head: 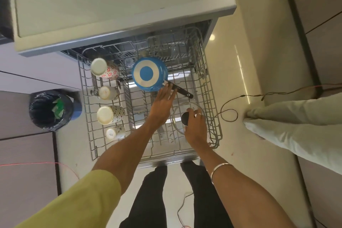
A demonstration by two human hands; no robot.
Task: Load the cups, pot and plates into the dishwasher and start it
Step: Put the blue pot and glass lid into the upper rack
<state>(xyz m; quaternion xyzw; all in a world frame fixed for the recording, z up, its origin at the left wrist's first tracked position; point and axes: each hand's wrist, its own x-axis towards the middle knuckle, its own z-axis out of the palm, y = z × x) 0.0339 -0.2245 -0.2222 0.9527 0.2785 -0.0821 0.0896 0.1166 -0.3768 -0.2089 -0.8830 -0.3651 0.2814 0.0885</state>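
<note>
- The left hand (162, 102) is stretched forward with fingers straight, fingertips touching the black handle of the upturned blue pot (149, 73) in the pulled-out rack (212, 98)
- A glass lid (177, 116) is gripped by its dark knob in the right hand (196, 126), over the rack's right side
- Four cups (109, 114) are stood inverted along the rack's left edge

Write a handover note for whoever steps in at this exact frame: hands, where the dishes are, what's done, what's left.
Left hand: open, fingers straight, touching the handle of the blue pot.
Right hand: gripping the glass lid by its black knob, over the rack's right side.
Done: four cups lie along the left side of the pulled-out rack; pot sits upside down at the back.
Left: set the lid down, load plates (none in view), push the rack in, close the door, start.
</note>
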